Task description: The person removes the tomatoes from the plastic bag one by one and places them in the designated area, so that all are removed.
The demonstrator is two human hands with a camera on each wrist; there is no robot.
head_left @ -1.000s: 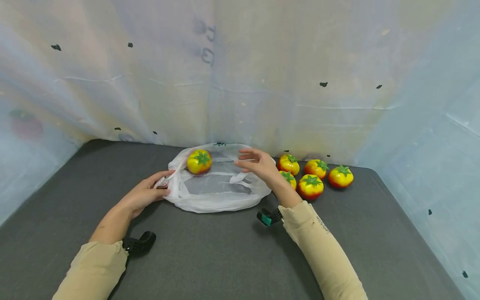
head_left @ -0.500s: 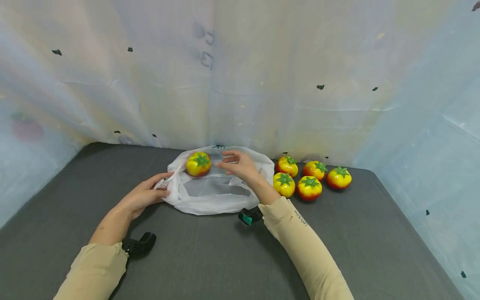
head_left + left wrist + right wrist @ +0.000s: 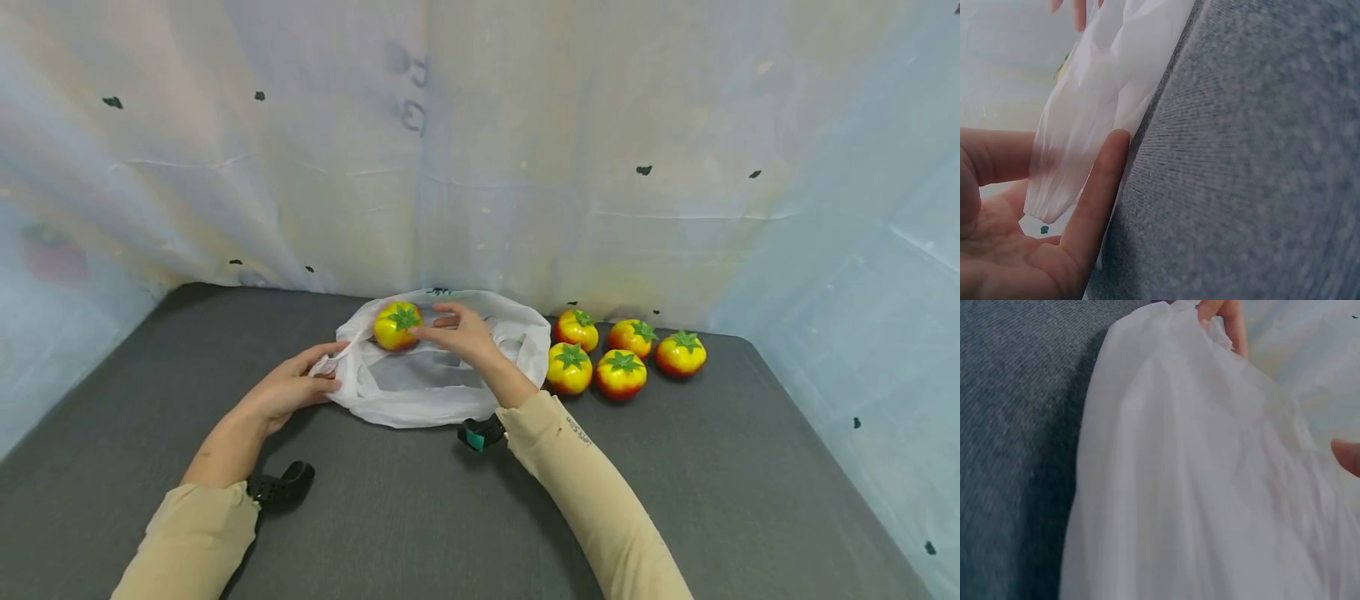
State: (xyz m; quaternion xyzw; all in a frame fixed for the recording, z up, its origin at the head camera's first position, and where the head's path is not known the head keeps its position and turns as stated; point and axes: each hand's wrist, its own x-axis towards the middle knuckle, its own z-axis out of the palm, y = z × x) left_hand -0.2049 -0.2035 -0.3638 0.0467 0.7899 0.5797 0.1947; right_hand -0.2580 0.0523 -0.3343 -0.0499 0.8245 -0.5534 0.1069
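A white plastic bag (image 3: 427, 410) lies with its mouth spread on the dark table. Inside it at the left sits a yellow-and-red toy tomato (image 3: 395, 325) with a green leafy top. My left hand (image 3: 288, 390) pinches the bag's left edge; the left wrist view shows the film between the thumb (image 3: 1100, 187) and fingers. Over the bag's mouth, my right hand (image 3: 461, 333) reaches toward the tomato, fingers spread and thumb tip at its right side. Whether it touches the fruit I cannot tell. Only a fingertip (image 3: 1347, 456) of that hand shows in the right wrist view.
Several more toy tomatoes (image 3: 620, 375) stand in a cluster right of the bag, the nearest one close to its right rim. A pale printed sheet (image 3: 495, 167) rises behind the dark grey table (image 3: 420, 517), and another sheet (image 3: 885, 333) stands at the right.
My right hand has moved left across the bag's mouth, from its right part to the tomato inside. The left hand stays on the bag's edge.
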